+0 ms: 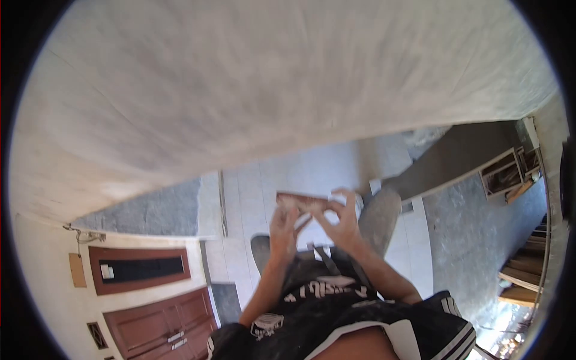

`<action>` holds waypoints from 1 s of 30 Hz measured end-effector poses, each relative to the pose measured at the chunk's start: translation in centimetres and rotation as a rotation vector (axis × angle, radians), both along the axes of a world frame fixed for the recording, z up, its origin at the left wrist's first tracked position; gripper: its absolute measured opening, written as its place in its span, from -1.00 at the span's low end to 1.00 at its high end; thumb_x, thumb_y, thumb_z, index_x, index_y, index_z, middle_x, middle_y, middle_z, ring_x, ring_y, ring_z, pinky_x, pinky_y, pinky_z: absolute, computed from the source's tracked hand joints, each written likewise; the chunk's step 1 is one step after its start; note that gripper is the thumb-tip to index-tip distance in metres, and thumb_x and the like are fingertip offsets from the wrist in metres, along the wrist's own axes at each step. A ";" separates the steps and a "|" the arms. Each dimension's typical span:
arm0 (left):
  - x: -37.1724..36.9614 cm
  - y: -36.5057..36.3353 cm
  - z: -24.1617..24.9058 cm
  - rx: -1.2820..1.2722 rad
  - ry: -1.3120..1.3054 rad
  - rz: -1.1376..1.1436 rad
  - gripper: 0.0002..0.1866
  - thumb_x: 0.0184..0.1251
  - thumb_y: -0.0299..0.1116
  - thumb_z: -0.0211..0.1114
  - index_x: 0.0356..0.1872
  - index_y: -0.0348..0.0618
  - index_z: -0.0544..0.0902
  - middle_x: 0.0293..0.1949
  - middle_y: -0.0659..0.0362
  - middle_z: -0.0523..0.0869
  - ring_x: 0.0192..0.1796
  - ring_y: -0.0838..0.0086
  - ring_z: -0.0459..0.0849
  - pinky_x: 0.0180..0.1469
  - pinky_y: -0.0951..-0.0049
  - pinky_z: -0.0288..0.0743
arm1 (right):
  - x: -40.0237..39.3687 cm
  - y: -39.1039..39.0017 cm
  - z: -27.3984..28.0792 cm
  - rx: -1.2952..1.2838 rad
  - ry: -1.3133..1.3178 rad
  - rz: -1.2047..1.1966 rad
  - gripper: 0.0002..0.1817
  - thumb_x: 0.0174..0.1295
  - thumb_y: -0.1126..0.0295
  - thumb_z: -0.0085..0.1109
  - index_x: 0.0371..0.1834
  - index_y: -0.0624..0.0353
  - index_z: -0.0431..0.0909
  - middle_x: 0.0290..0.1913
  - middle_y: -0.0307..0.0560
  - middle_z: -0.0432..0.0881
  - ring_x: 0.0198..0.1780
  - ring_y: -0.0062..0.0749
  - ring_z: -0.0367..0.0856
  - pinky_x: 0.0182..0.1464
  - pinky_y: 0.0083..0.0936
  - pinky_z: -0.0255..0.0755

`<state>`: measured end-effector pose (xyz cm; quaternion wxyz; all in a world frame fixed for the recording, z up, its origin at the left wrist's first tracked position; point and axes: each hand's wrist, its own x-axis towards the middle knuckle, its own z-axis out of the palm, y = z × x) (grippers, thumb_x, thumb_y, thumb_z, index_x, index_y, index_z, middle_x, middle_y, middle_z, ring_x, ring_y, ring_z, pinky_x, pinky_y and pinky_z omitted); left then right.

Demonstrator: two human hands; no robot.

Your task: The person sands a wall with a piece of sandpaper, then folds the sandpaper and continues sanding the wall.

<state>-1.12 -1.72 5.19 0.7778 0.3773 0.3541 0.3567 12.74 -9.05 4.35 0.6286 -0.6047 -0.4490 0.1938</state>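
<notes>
A reddish-brown strip of what looks like sandpaper [300, 201], with pale dust on its near side, is held between both hands in front of my body. My left hand [284, 227] grips its left end, thumb and fingers closed on it. At the right end, my right hand [339, 222] pinches the strip between thumb and fingers, with one finger sticking out to the side. Both hands look dusty. Beyond them spreads a large pale plastered surface [270, 84] with streaky smears; neither hand touches it.
Below lies a light tiled floor [246, 204], with rough grey concrete [459, 240] on the right. A brown double door [162, 327] and a dark window [144, 269] are at lower left. Stacked boards [522, 270] and a wooden frame [503, 174] stand at right.
</notes>
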 end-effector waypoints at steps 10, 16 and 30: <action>0.2 1.1 1.6 0.682 0.228 0.007 -0.86 0.36 -0.52 0.36 -0.21 -0.27 0.54 0.10 -0.03 0.58 0.30 0.26 0.54 0.42 0.16 0.36 | -1.3 0.3 0.8 -0.010 -0.119 0.053 -0.77 0.26 0.32 0.36 -0.10 0.19 0.68 -0.19 -0.05 0.73 -0.16 -0.15 0.73 -0.02 -0.31 0.58; -0.8 3.0 -0.9 0.837 0.343 -0.049 -0.58 0.49 -0.41 0.24 0.32 -0.19 0.49 -0.10 0.13 0.70 -0.05 0.44 0.65 0.02 0.40 0.55 | -0.7 0.3 3.3 -0.079 0.342 0.365 -0.52 0.30 0.26 0.35 0.21 0.16 0.45 0.08 0.03 0.61 0.15 -0.30 0.58 0.15 -0.35 0.47; -6.3 3.6 13.4 0.962 0.253 -0.020 -0.58 0.48 -0.28 0.24 0.31 -0.11 0.54 0.04 0.07 0.70 0.01 0.23 0.67 0.11 0.34 0.54 | -0.9 4.1 -1.5 -0.058 0.416 0.531 -0.52 0.40 0.21 0.22 0.30 0.13 0.39 -0.04 -0.13 0.61 -0.12 -0.47 0.64 -0.07 -0.46 0.55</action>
